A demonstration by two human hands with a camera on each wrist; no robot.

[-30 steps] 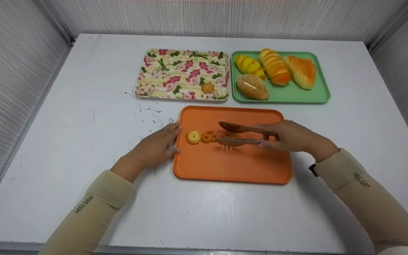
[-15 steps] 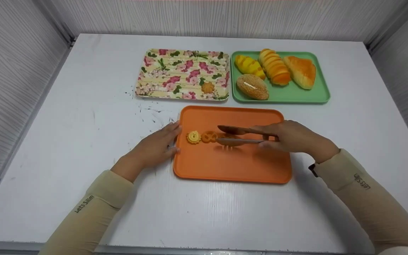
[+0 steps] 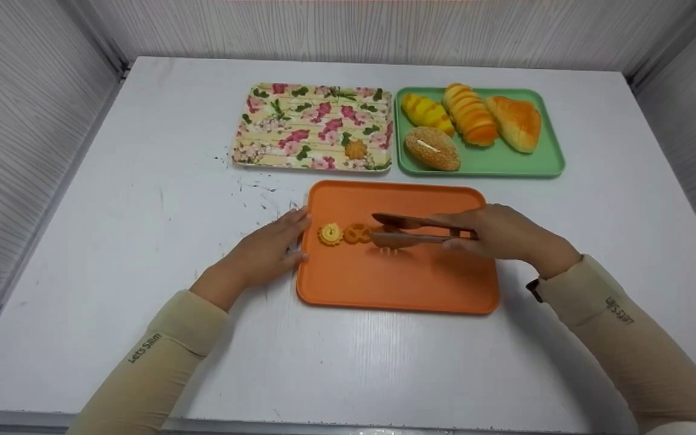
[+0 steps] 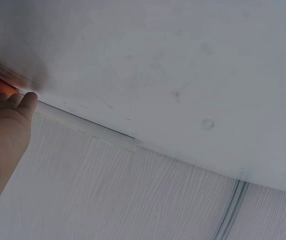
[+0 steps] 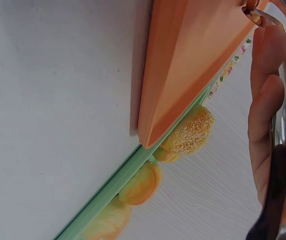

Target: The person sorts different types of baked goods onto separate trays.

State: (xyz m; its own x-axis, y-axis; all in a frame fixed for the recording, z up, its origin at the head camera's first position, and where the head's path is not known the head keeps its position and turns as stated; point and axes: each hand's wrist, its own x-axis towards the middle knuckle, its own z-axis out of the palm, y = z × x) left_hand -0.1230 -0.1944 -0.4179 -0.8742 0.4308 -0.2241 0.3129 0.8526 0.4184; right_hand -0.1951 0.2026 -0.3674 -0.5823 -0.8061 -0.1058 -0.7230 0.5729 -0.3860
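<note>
In the head view, my right hand grips metal tongs over the orange tray. The two tong arms stand a little apart, their tips low above the tray's middle. A round yellow cookie and a brown pretzel-shaped cookie lie side by side left of the tips. What lies between the tips is mostly hidden. My left hand rests its fingers against the tray's left edge. In the right wrist view, curled fingers wrap the shiny tongs.
Behind the orange tray stands a floral tray with one flower-shaped brown cookie. Right beside it, a green tray bears several breads, including a sesame bun. The white table has pale walls around its back and sides.
The upper tong arm has come closer to the lower one, and the pretzel-shaped cookie shows more fully. My left hand has stayed at the tray's edge.
</note>
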